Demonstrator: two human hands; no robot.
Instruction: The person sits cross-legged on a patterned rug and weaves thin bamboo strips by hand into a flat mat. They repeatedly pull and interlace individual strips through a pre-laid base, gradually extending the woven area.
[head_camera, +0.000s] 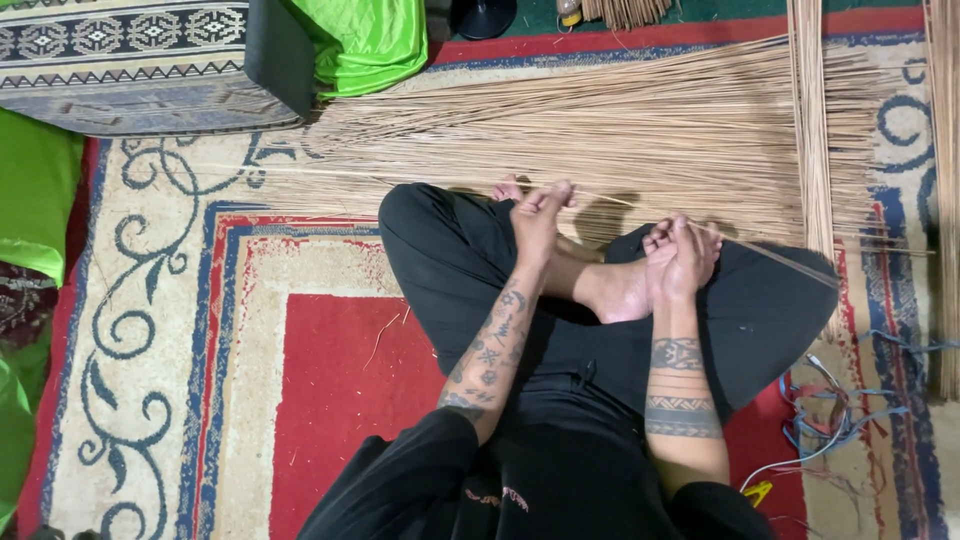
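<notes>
Head view: sitting cross-legged on patterned rug (180, 330); my left hand (540, 215) fingers pinched shut on thin stick (640, 207); my right hand (685, 258) fingers closed round same stick, which runs across my lap between both hands; big pile of sticks (620, 140) spread on rug just beyond my knees; green cloth (365, 40) far left.

A red patterned carpet (330, 370) with blue scrollwork is covering the floor; a patterned cushion (130, 60) and green cloth (365, 40) are lying at its far edge.
</notes>
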